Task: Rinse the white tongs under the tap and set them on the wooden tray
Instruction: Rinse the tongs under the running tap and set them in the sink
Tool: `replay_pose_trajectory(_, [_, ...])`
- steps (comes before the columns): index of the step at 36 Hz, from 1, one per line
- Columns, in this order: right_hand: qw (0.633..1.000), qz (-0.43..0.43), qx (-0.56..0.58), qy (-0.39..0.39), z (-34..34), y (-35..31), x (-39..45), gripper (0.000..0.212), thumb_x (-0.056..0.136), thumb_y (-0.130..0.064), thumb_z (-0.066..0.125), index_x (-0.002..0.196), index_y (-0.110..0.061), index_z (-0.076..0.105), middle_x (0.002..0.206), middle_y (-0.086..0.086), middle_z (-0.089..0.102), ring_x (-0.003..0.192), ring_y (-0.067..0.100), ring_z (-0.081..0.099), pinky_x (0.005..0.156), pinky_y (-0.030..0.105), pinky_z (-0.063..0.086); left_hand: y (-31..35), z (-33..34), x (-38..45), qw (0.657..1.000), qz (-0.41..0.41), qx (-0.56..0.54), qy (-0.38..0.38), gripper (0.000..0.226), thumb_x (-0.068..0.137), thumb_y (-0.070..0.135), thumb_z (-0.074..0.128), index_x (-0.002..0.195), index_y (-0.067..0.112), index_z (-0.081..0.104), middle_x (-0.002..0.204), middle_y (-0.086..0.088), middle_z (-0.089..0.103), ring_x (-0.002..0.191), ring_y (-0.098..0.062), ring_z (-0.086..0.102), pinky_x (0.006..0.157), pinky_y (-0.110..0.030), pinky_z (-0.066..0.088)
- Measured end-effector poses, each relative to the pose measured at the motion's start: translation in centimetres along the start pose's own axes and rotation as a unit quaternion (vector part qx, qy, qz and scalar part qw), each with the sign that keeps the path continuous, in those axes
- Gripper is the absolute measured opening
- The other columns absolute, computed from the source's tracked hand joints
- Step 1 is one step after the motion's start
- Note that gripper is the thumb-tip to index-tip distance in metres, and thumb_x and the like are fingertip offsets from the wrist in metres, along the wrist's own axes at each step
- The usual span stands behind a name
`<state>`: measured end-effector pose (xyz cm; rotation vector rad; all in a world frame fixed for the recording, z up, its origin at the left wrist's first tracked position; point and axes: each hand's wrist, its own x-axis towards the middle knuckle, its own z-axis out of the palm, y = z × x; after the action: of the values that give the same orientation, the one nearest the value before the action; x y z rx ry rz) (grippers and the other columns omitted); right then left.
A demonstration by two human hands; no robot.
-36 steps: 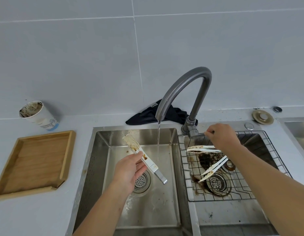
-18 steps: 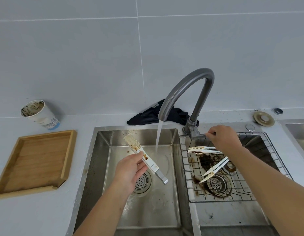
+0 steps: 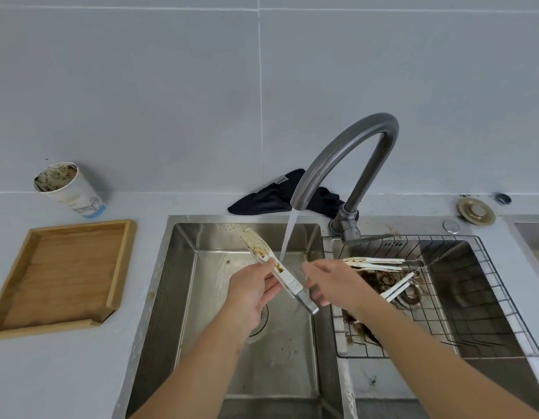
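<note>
My left hand [image 3: 251,285] grips a pair of white tongs [image 3: 262,252] stained brown, held slanted over the left sink basin [image 3: 183,297], dirty tips pointing up and left. Water pours from the grey curved tap [image 3: 347,152] just right of the tongs' tips. My right hand [image 3: 331,282] hovers open beside the tongs' metal end, fingers spread, holding nothing. The wooden tray [image 3: 59,276] lies on the counter to the left, with nothing on it.
A wire rack [image 3: 474,297] over the right basin holds two more dirty white tongs [image 3: 377,263]. A soiled paper cup [image 3: 68,189] stands behind the tray. A dark cloth [image 3: 274,195] lies behind the tap. A brass drain plug [image 3: 475,211] sits at the back right.
My right hand left the tap handle and moved left toward the tongs. The water grew from a thin trickle to a full stream. My left hand raised the tongs slightly.
</note>
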<state>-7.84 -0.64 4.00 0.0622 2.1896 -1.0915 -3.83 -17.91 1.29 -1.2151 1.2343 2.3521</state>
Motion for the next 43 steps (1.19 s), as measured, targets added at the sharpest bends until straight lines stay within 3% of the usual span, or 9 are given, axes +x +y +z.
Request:
replay_pose_trajectory(2, [0.995,0.036,0.080,-0.053,0.9,-0.1,0.4,0.031,0.100,-0.046,0.054,0.116,-0.026,0.071,0.102,0.005,0.073,0.083,0.021,0.073,0.073,0.030,0.062,0.0,0.2,0.2,1.000,-0.002,-0.004,-0.005,0.012,0.096,0.010,0.068,0.108,0.006,0.068,0.088,-0.010,0.081,0.083,-0.020,0.079,0.067,-0.029,0.065])
replay_pose_trajectory(5, [0.983,0.048,0.156,-0.089,1.8,-0.3,1.0,0.024,0.100,-0.037,0.058,0.113,-0.023,0.072,0.094,0.007,0.073,0.064,0.016,0.067,0.061,0.029,0.055,0.1,0.3,0.6,1.000,-0.010,-0.006,0.000,0.017,0.096,0.013,0.069,0.112,0.006,0.069,0.088,-0.010,0.081,0.084,-0.021,0.079,0.061,-0.027,0.063])
replay_pose_trajectory(9, [0.974,0.059,0.202,-0.078,2.5,-0.9,2.0,0.024,0.099,-0.031,0.059,0.107,-0.013,0.073,0.073,0.003,0.070,0.051,0.012,0.056,0.048,0.024,0.042,0.0,0.3,1.3,0.999,-0.030,-0.021,0.010,0.024,0.095,0.019,0.071,0.114,0.005,0.070,0.092,-0.010,0.081,0.085,-0.021,0.079,0.061,-0.025,0.062])
replay_pose_trajectory(12, [0.969,0.089,0.220,-0.063,3.0,-1.3,2.8,0.022,0.099,-0.025,0.058,0.105,-0.009,0.072,0.065,0.004,0.064,0.049,0.012,0.054,0.045,0.023,0.044,-0.1,0.4,1.9,0.998,-0.042,-0.031,0.016,0.020,0.096,0.020,0.070,0.110,0.006,0.070,0.088,-0.008,0.082,0.083,-0.018,0.079,0.059,-0.025,0.062])
replay_pose_trajectory(23, [0.979,0.095,0.179,-0.025,3.8,-0.9,4.8,0.027,0.099,-0.025,0.058,0.079,-0.007,0.063,0.053,0.004,0.053,0.043,0.014,0.042,0.039,0.024,0.031,-1.7,1.1,3.4,0.999,-0.045,-0.011,0.012,0.015,0.099,0.015,0.064,0.109,0.005,0.070,0.109,-0.014,0.077,0.097,-0.018,0.074,0.072,-0.025,0.060])
replay_pose_trajectory(31, [0.985,0.074,0.153,0.006,4.0,-0.5,4.4,0.036,0.101,-0.033,0.058,0.085,-0.001,0.066,0.063,0.007,0.057,0.041,0.010,0.040,0.039,0.024,0.030,-1.9,1.5,4.6,1.000,-0.014,0.008,0.004,0.023,0.096,0.007,0.068,0.117,-0.004,0.068,0.111,-0.019,0.074,0.104,-0.030,0.073,0.094,-0.039,0.059])
replay_pose_trajectory(37, [0.987,0.083,0.139,0.011,3.4,-0.1,2.8,0.027,0.101,-0.023,0.054,0.097,0.000,0.067,0.071,0.010,0.059,0.047,0.012,0.042,0.041,0.023,0.029,-1.1,1.3,5.8,1.000,0.012,0.003,0.024,0.035,0.089,0.010,0.077,0.120,0.001,0.065,0.105,-0.013,0.072,0.088,-0.021,0.070,0.081,-0.032,0.060])
replay_pose_trajectory(40, [0.986,0.080,0.148,0.005,2.9,0.3,1.7,0.023,0.101,-0.022,0.054,0.096,-0.006,0.071,0.073,0.008,0.059,0.044,0.006,0.046,0.040,0.020,0.030,-0.6,0.9,6.4,0.999,0.021,-0.002,0.049,0.041,0.090,0.017,0.077,0.127,0.007,0.062,0.104,-0.012,0.072,0.083,-0.021,0.072,0.063,-0.031,0.060])
replay_pose_trajectory(43, [0.986,0.079,0.149,0.008,2.5,0.6,1.0,0.021,0.100,-0.020,0.055,0.095,-0.010,0.072,0.074,0.007,0.059,0.041,0.002,0.046,0.040,0.020,0.030,-0.5,0.7,6.8,0.997,0.024,-0.003,0.077,0.030,0.097,0.020,0.068,0.125,0.010,0.063,0.098,-0.015,0.066,0.071,-0.023,0.066,0.046,-0.025,0.053])
